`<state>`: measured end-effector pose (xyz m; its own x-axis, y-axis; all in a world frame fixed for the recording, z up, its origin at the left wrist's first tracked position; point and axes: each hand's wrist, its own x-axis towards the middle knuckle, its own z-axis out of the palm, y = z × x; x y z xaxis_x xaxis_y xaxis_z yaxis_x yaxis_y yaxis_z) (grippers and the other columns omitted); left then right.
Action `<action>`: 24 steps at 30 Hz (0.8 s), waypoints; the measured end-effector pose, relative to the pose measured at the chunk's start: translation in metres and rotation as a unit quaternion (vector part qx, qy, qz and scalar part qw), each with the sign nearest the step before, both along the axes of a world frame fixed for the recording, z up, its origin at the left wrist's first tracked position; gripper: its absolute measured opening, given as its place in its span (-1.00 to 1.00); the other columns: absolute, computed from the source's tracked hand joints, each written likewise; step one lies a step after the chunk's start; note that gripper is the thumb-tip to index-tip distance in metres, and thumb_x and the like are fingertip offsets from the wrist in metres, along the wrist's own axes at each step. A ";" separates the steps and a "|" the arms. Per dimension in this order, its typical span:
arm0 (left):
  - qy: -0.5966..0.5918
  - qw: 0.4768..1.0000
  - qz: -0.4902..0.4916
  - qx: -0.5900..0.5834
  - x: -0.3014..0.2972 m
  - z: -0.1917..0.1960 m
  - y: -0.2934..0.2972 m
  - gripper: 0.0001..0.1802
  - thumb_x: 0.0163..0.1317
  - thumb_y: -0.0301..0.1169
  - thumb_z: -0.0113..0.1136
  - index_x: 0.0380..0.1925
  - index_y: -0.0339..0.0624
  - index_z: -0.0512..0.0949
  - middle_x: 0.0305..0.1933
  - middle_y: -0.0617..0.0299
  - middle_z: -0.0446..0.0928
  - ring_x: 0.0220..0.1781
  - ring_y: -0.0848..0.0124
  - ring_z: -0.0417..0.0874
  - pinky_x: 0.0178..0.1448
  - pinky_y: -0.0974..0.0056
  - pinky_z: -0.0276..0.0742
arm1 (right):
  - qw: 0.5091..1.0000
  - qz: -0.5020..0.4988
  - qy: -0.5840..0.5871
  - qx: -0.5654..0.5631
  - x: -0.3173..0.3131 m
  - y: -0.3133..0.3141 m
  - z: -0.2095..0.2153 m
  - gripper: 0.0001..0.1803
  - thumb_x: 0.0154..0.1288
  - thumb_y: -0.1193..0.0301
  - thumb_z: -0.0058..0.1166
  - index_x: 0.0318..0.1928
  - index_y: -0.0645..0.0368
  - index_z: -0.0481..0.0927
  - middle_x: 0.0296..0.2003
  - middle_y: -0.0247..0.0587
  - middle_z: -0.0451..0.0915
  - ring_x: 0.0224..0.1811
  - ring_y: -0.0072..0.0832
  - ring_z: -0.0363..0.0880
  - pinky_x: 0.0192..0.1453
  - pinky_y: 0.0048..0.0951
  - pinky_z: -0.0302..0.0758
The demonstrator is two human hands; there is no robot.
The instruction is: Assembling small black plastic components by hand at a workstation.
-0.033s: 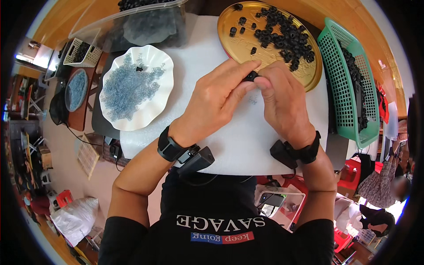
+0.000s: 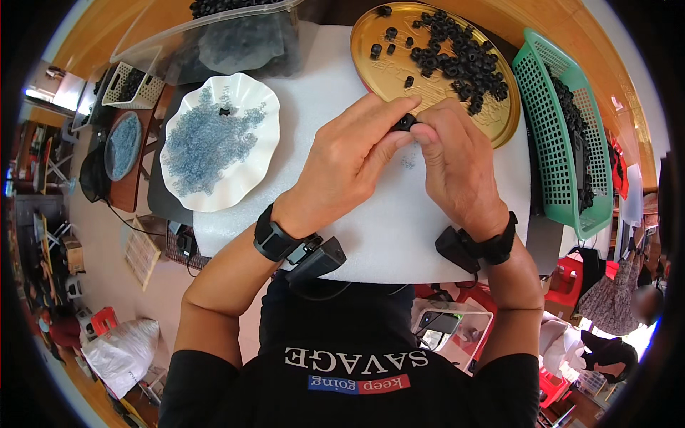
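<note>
Over the white work surface (image 2: pixel 321 78), my left hand (image 2: pixel 346 153) pinches a small black rounded part (image 2: pixel 405 122) between thumb and fingers. My right hand (image 2: pixel 460 160) meets it from the other side, its thumb and curled fingers closed on the same part. The part's underside is hidden by my fingertips. Just beyond my hands lies a gold oval tray (image 2: pixel 389 71) with many loose black parts (image 2: pixel 457 53) heaped toward its right. A few tiny clear rings (image 2: pixel 408 162) rest on the surface below my hands.
To the left, a white scalloped plate (image 2: pixel 265 146) holds a pile of tiny bluish clear rings (image 2: pixel 210 146) and one black piece (image 2: pixel 225 111). A clear plastic bin (image 2: pixel 242 43) stands behind it. At the right is a green perforated basket (image 2: pixel 546 143) of black parts.
</note>
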<state>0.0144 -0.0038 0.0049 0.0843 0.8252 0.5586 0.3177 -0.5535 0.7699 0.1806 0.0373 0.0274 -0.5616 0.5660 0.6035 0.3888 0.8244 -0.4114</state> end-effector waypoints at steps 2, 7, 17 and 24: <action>0.032 0.999 0.002 -0.001 -0.002 0.002 0.000 -0.63 0.29 -0.56 0.07 0.11 -0.32 0.47 -0.33 0.16 0.47 -0.39 0.45 0.52 -0.28 0.41 0.45 | 1.000 -0.002 -0.001 0.000 0.000 -0.001 0.000 -0.90 0.24 0.54 0.11 -0.29 0.25 0.45 -0.46 -0.13 0.39 -0.49 -0.17 0.45 -0.48 -0.27 0.38; -0.087 0.991 -0.062 -0.075 -0.002 0.001 -0.001 -0.67 0.39 -0.46 -0.02 0.10 -0.34 0.47 -0.31 0.22 0.49 -0.36 0.48 0.52 -0.21 0.41 0.46 | 1.000 -0.004 -0.002 -0.018 0.001 0.000 0.003 -0.90 0.23 0.54 0.11 -0.29 0.24 0.45 -0.46 -0.13 0.40 -0.48 -0.16 0.46 -0.46 -0.26 0.40; -0.342 0.873 -0.174 -0.300 -0.010 0.001 0.002 -0.72 0.42 -0.37 -0.01 0.00 -0.35 0.45 -0.23 0.18 0.57 -0.24 0.46 0.59 -0.14 0.40 0.50 | 0.998 0.017 0.016 -0.066 0.005 0.007 0.000 -0.91 0.32 0.47 0.05 -0.27 0.25 0.49 -0.42 -0.11 0.44 -0.44 -0.17 0.47 -0.38 -0.32 0.43; -0.396 0.827 -0.209 -0.340 -0.013 -0.005 0.003 -0.69 0.42 -0.32 -0.01 0.02 -0.30 0.44 -0.25 0.19 0.56 -0.26 0.44 0.59 -0.17 0.40 0.48 | 0.970 -0.019 0.060 -0.233 0.011 0.007 -0.004 -0.77 0.46 0.34 -0.07 -0.28 0.26 0.49 -0.48 -0.13 0.48 -0.47 -0.31 0.46 -0.33 -0.44 0.41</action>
